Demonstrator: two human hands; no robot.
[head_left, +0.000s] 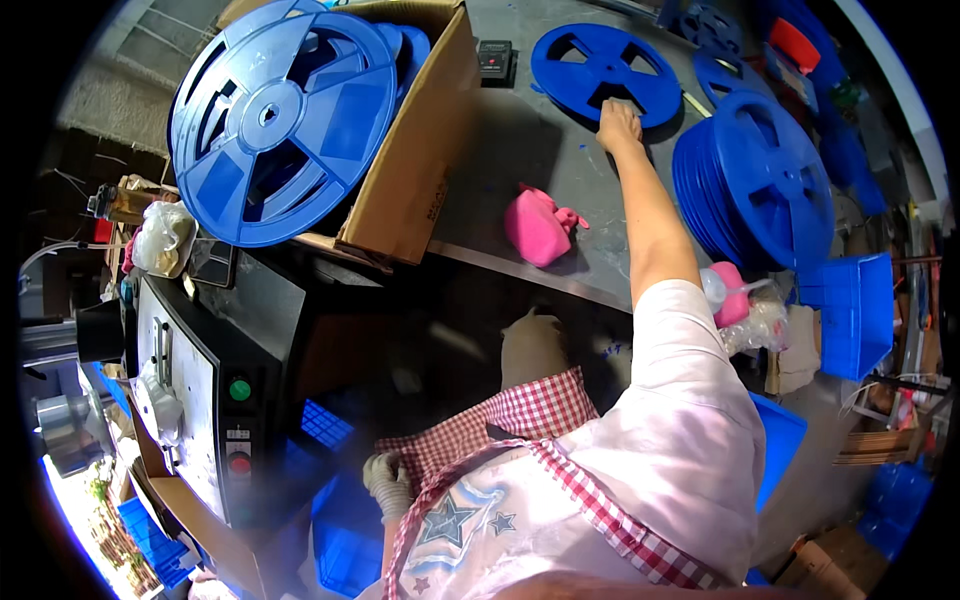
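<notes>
My bare right hand [620, 125] reaches out to the far part of the grey table. Its fingers are closed at the near rim of a blue plastic reel [566, 75] with cut-out windows, which lies flat there. My left hand [387, 480], in a pale grey knitted glove, hangs low beside the red checked apron [540, 405]. Its fingers are curled, and what they hold, if anything, is hidden. To the right of my right forearm stands a leaning stack of blue reels [770, 180]. More reels [268, 115] fill a cardboard box [415, 150] at the far left.
A crumpled pink bundle [540, 228] lies on the grey table [500, 140], near its front edge. A small black device [494, 62] sits beside the box. On my left is a machine [195, 390] with green and red buttons. A blue bin [848, 310] stands at the right.
</notes>
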